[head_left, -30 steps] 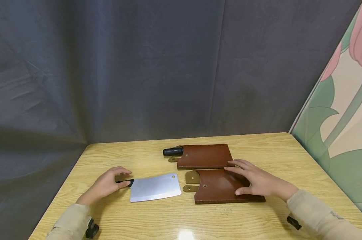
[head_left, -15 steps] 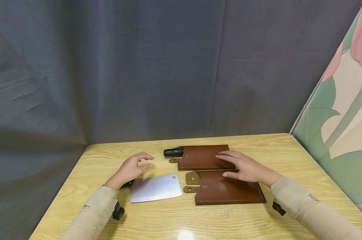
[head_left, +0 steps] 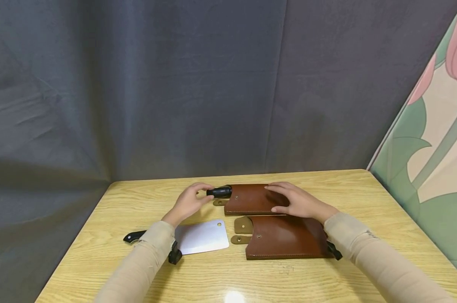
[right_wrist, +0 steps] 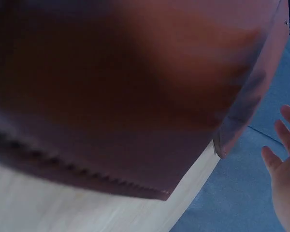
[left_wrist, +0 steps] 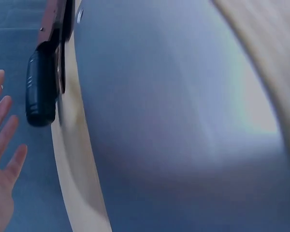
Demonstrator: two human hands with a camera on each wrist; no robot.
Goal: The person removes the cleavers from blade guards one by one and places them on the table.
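Observation:
Two brown leather sheaths lie side by side on the wooden table [head_left: 145,198]. From the far sheath [head_left: 251,200] a black knife handle [head_left: 220,192] sticks out to the left. My left hand [head_left: 192,203] is at the end of that handle with its fingers loosely bent, and the left wrist view shows its fingers [left_wrist: 2,140] straight and just apart from the handle [left_wrist: 41,92]. My right hand [head_left: 295,202] rests flat on the far sheath. The near sheath [head_left: 285,237] lies untouched. A bare steel cleaver [head_left: 205,236] with a black handle [head_left: 134,236] lies under my left forearm.
A dark grey curtain [head_left: 175,84] hangs behind the table and to its left. A wall with a painted flower [head_left: 436,139] stands on the right. The table's front strip [head_left: 232,277] holds nothing but a light glare.
My left hand left the cleaver's handle and moved forward and right to the sheathed knife's handle. My right hand slid from the near sheath onto the far one.

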